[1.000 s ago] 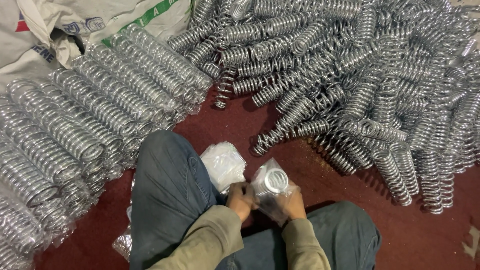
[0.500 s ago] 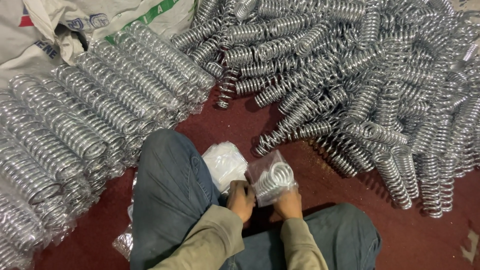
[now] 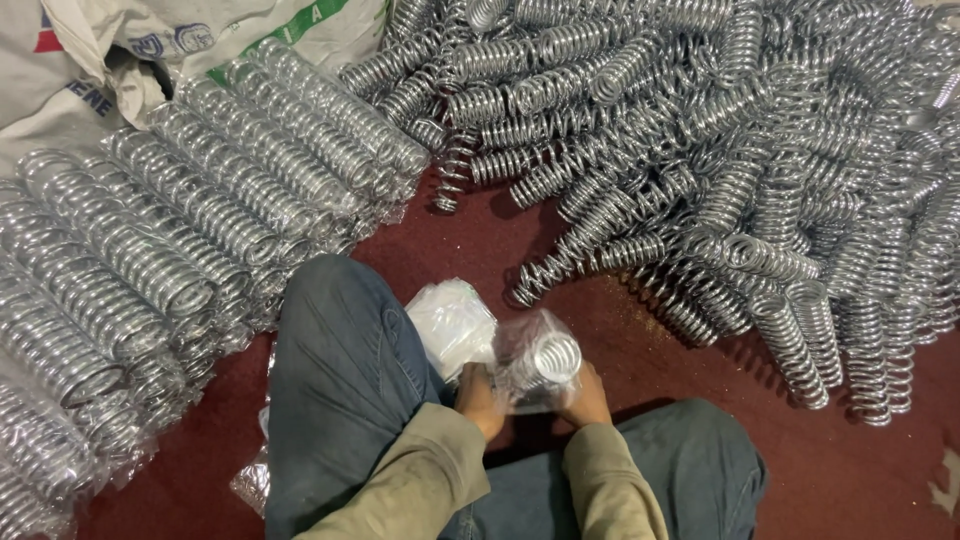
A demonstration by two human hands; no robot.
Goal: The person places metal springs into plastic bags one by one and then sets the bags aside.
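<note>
Both of my hands hold a shiny metal coil spring [image 3: 548,362] that sits inside a clear plastic bag [image 3: 527,340], end-on toward me, low in the middle of the head view. My left hand [image 3: 480,400] grips the bag's left side, and my right hand [image 3: 586,398] holds its right side. Just left of them lies a small heap of empty clear bags [image 3: 450,322] against my left knee [image 3: 340,350].
A big loose pile of bare springs [image 3: 700,150] covers the red floor [image 3: 620,330] ahead and to the right. Bagged springs lie in rows [image 3: 180,250] on the left. White woven sacks [image 3: 120,50] are at the top left. My right leg [image 3: 690,470] is folded below.
The bagged spring has tilted and shifted slightly between my hands as the bag moved over it. The view has drifted a little.
</note>
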